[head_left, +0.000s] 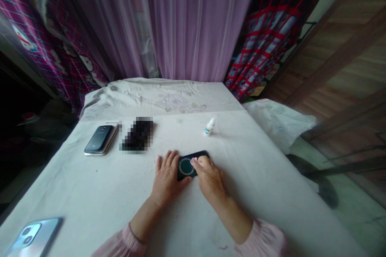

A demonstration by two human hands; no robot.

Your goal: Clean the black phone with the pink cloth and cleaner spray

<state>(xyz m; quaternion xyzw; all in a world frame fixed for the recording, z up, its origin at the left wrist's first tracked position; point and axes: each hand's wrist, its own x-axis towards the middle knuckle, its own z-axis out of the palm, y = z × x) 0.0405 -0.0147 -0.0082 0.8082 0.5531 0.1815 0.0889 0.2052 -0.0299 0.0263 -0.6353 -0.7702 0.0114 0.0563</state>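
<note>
A dark phone (185,166) with a pale ring on its upward face lies flat on the table in front of me. My left hand (167,174) steadies its left end, thumb along the near edge and the other fingers stretched out on the tablecloth. With closed fingers, my right hand (211,176) presses a small pink cloth (194,162) onto the phone's face, right of the ring. Most of the cloth is hidden by those fingers. Beyond the phone stands a small white bottle (209,127) with a blue-green label, upright and untouched.
A dark phone (99,138) lies on a lighter flat device at the left. Beside it, a dark item (138,134) is pixelated. A silver-blue phone (39,237) rests at the near left corner. A plastic bag (277,122) hangs by the table's right edge; purple curtains (193,24) are behind.
</note>
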